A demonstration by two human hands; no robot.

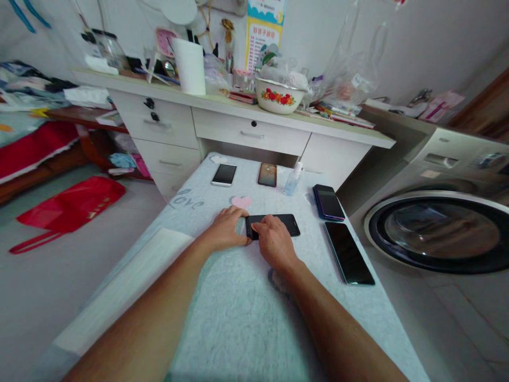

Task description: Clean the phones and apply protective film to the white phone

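Observation:
A black smartphone lies flat and sideways on the cloth-covered table, screen up. My left hand grips its left end, thumb at the near edge and fingers at the far edge. My right hand is closed, its fingertips pressed down on the left part of the screen. Whatever those fingers pinch, if anything, is hidden. Beyond the phone lie a white-edged phone, a brownish phone and an upright clear spray bottle. On the right are a purple-edged phone and a larger dark phone.
A whitish folded strip lies along the table's left side. Behind stands a white desk bearing a paper roll and a flowered bowl. A washing machine is at the right. A red bag lies on the floor.

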